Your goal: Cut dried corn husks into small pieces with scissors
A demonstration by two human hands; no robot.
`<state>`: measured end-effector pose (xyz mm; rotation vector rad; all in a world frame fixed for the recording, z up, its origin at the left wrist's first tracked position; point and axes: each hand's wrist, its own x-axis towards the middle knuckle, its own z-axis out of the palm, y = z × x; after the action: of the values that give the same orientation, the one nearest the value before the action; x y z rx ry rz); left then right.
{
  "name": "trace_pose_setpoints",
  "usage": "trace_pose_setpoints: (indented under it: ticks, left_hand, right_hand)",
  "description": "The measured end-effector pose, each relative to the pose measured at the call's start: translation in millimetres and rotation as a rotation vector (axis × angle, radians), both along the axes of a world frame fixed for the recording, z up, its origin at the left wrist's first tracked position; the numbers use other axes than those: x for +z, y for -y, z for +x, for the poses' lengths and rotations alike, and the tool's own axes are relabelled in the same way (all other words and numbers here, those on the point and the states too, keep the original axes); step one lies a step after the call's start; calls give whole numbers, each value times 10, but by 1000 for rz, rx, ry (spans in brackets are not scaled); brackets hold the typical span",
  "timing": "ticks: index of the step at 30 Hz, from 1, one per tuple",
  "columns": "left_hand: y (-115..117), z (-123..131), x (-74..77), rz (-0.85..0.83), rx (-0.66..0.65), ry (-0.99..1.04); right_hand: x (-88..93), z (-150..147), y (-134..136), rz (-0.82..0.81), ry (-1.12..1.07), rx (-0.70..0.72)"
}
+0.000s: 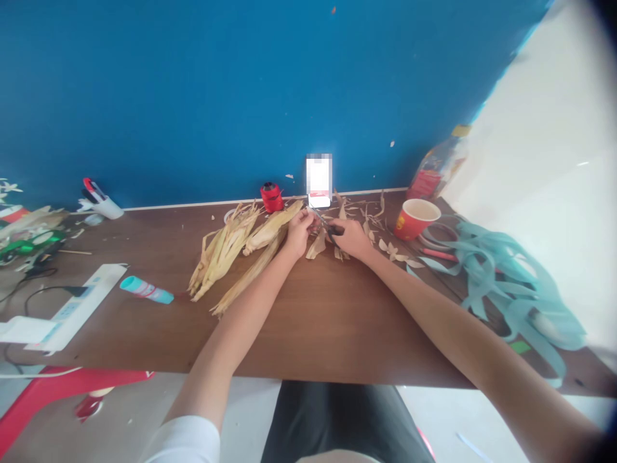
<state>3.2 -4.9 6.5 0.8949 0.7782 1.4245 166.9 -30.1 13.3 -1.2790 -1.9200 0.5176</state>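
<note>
black scissors [332, 230], clenched in right hand [353, 238], point toward left hand [301, 229], fingers curled, cannot tell around what; dry husks [225, 251] lie on brown table [313, 321], near left hand.

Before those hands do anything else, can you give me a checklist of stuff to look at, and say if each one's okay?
1. Scissors held by the handles in the right hand: ok.
2. Left hand well away from the blades: not ok, its fingertips are very close to them.
3. What the left fingertips are pinching: cannot tell, it's too small and blurry.
4. Husk bundle on the table, on the left hand's side: ok.
5. Red cup standing upright, not touching the right hand: ok.
6. Phone standing up with its screen lit: ok.
</note>
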Motion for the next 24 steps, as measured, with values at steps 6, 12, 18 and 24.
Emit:
trace_pose_setpoints:
  ticks: [6, 12, 18, 24]
  left_hand:
    - [-22, 0, -22, 4, 1, 33]
    - [-10, 7, 4, -9, 14, 24]
    - [-11, 14, -5, -3, 21, 22]
    - [-22, 5, -18, 12, 27, 26]
  right_hand:
    - [-23, -6, -12, -11, 73, -53]
    - [-46, -4, -28, 15, 93, -65]
    - [-50, -7, -28, 22, 124, -96]
    - [-27, -9, -13, 15, 155, -143]
